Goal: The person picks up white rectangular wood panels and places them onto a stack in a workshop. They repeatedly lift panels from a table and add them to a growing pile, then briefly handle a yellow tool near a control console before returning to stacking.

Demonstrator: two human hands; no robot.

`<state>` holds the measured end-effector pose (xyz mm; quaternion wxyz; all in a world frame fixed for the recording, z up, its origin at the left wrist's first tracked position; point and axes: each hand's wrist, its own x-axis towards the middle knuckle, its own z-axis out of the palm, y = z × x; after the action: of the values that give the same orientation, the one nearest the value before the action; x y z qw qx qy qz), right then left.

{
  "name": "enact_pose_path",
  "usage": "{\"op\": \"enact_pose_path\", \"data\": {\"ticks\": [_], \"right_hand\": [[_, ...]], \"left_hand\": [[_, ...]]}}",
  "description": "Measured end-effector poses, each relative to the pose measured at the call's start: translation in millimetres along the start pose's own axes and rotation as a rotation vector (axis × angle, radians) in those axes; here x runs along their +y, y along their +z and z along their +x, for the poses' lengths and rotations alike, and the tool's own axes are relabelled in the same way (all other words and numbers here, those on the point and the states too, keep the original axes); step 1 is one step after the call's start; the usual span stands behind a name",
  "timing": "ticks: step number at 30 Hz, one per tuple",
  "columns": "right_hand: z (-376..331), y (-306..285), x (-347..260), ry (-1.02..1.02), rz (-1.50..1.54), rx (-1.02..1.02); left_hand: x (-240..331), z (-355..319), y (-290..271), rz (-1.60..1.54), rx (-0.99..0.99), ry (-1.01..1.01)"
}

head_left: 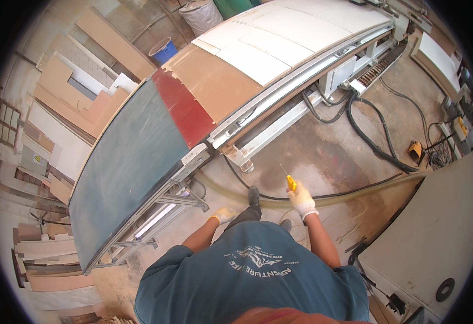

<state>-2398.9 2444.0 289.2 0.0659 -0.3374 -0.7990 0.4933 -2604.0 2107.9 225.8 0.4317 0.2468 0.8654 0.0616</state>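
My right hand (pixel 301 198), in a pale work glove, is closed around the yellow handle of a screwdriver (pixel 291 182). Its thin shaft points away from me, over the concrete floor. Beside my left leg hangs my left hand (pixel 224 215), gloved too and with nothing visible in it. Its fingers look stretched out, though they are small and partly blurred. Both hands are apart from the long machine table, whose blue-grey surface (pixel 134 135) lies ahead to the left.
White boards (pixel 280 38) lie on the table's far part, beyond a red strip (pixel 180 105). Black cables (pixel 371 137) and a hose (pixel 328 197) cross the floor. A grey cabinet (pixel 425 232) stands at right. Panel offcuts (pixel 69 97) lean at left, near a blue bin (pixel 164 51).
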Motion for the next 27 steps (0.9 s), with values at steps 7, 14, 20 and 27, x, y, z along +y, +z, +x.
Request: {"op": "enact_pose_path", "data": {"ticks": [7,14,20,27], "right_hand": [[-21.4,-2.0,-26.6,0.049,-0.024,-0.025],[-7.8,-10.6,-39.8,0.033,-0.062,-0.112],[-12.8,-6.3,-67.2,-0.028,-0.158,-0.128],[-11.5,18.9,-90.6,-0.095,-0.266,-0.149]], "left_hand": [[22.1,-5.1,-4.6,0.024,0.12,0.044],[-33.2,32.0,24.9,0.208,0.25,0.361],[-31.6,25.3,26.7,-0.015,0.113,-0.027],[-18.9,4.4,13.2,-0.055,0.082,-0.016]]}}
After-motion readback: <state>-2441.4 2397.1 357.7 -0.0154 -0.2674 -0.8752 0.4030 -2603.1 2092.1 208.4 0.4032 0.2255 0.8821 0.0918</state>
